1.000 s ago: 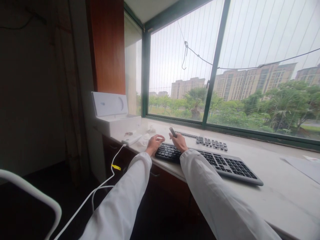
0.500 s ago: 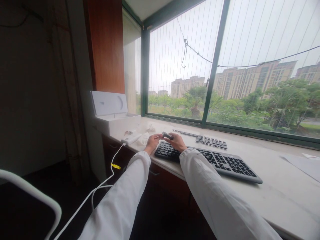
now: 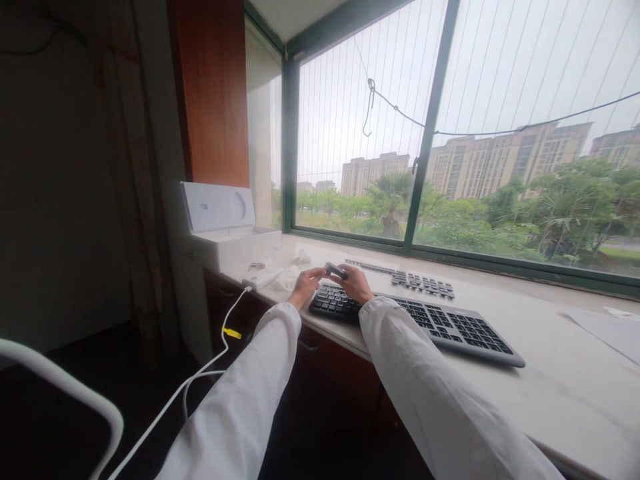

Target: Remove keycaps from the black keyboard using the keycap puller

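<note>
Above the left part of a black keyboard (image 3: 465, 327), a small dark oblong object (image 3: 336, 271) is held up between both hands. My right hand (image 3: 357, 285) curls around its right side, fingers closed. At its left end, my left hand (image 3: 306, 287) pinches with thumb and fingertips. What kind of object it is cannot be made out. The keyboard's right portion shows dark key positions, while my right wrist and sleeve cover its middle. Behind it, loose black keycaps (image 3: 423, 285) lie in rows, with a long row of small ones (image 3: 370, 267) further left.
An open white box (image 3: 235, 248) stands at the left end of the white counter (image 3: 560, 393). Beside it is a white power strip (image 3: 260, 279) with a cable (image 3: 200, 370) hanging down. Paper (image 3: 607, 331) lies at the right. A window (image 3: 360, 147) rises behind the counter.
The dark object tilts slightly differently and has shifted a touch to the right between my fingers. The keyboard and loose keycaps stay put.
</note>
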`<state>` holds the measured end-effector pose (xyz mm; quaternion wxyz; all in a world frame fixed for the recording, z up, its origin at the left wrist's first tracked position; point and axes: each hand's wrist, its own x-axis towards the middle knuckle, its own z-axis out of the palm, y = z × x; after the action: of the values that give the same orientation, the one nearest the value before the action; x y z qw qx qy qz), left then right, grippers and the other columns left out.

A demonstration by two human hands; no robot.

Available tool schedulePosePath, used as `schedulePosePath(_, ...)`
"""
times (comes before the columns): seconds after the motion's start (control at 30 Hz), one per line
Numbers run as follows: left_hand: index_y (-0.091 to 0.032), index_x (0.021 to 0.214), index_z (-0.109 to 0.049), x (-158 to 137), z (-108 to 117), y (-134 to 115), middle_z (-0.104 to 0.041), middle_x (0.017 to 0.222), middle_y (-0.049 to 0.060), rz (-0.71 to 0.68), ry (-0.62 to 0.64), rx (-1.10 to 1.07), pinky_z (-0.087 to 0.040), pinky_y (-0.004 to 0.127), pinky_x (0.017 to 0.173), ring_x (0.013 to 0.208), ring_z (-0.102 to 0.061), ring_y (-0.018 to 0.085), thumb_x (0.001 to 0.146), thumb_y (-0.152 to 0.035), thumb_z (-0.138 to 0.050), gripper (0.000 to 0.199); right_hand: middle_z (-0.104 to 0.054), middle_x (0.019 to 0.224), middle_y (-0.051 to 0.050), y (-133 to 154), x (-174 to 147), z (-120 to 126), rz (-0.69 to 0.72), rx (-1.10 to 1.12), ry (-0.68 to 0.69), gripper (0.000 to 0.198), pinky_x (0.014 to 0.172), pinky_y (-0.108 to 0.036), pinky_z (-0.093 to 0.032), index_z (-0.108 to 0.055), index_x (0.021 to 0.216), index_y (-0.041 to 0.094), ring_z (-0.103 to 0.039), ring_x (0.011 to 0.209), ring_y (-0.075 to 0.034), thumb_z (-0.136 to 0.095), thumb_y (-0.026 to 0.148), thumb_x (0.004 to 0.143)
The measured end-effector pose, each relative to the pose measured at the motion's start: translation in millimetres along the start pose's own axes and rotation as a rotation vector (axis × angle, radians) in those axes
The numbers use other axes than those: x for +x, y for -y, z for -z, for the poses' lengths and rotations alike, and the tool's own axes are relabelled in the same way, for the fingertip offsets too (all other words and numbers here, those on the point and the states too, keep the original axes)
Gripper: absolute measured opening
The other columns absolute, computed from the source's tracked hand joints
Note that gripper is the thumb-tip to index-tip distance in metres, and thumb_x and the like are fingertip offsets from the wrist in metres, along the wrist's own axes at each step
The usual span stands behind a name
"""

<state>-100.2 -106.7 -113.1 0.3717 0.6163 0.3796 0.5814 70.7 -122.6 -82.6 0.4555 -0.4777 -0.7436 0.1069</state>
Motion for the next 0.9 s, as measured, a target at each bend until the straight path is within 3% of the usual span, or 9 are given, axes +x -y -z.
schedulePosePath(0.1,-0.014,0.112,-0.073,1.6,0.1,1.9,-0.073,0.101,0.009,-0.014,0.022,-0.029,-0.039,0.020,0.049,0.047,-0.041,0.002,0.083,-0.033,-0.065,0.036,-0.067,0.070,-0.002,0.5,0.2,0.8,-0.006,0.001,-0.002,0.032,0.063,-0.026,-0.039,-0.072,0.091,0.020,-0.056,0.065,-0.016,-0.067,0.047,0.074)
schedulePosePath(0.37,-0.020,0.114,-0.073,1.0,0.7,1.1,-0.071,0.111,0.008,-0.010,0.046,0.006,-0.040,0.019,0.048,0.046,-0.044,0.002,0.080,-0.034,-0.072,0.037,-0.068,0.073,-0.002,0.4,0.9,1.4,-0.010,-0.001,-0.010,0.031,0.064,-0.026,-0.039,-0.074,0.091,0.020,-0.058,0.069,-0.017,-0.064,0.046,0.077)
schedulePosePath(0.57,-0.017,0.111,-0.074,2.0,2.1,2.4,-0.071,0.109,0.010,-0.069,0.098,0.002,-0.039,0.016,0.047,0.065,-0.058,0.008,0.082,-0.029,-0.069,0.031,-0.063,0.066,-0.001,0.5,1.2,2.0,-0.035,-0.039,-0.014,0.037,0.060,-0.025,-0.036,-0.073,0.080,0.018,-0.056,0.066,-0.016,-0.057,0.052,0.081)
schedulePosePath(0.9,-0.016,0.107,-0.074,-1.3,-0.5,0.2,-0.072,0.101,0.011,-0.096,0.114,-0.060,-0.037,0.015,0.045,0.083,-0.063,0.016,0.081,-0.033,-0.070,0.031,-0.059,0.060,0.000,-1.3,3.5,0.8,-0.042,-0.070,-0.013,0.040,0.058,-0.024,-0.033,-0.071,0.074,0.017,-0.053,0.062,-0.014,-0.057,0.054,0.081)
